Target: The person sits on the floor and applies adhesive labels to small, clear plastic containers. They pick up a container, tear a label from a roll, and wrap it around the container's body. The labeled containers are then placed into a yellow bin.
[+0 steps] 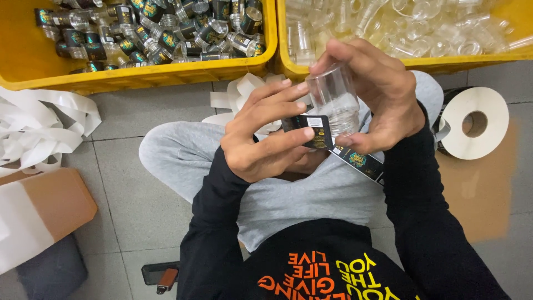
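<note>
Jar (clear) between right fingers; label under left fingers

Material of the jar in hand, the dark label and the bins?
Jar: clear, glossy, looks like plastic, possibly glass; fingers show through it. Label: thin dark printed film or paper, slightly shiny, bending under the left hand. Bins: opaque yellow moulded plastic, matte. Right hand holds the jar.
</note>
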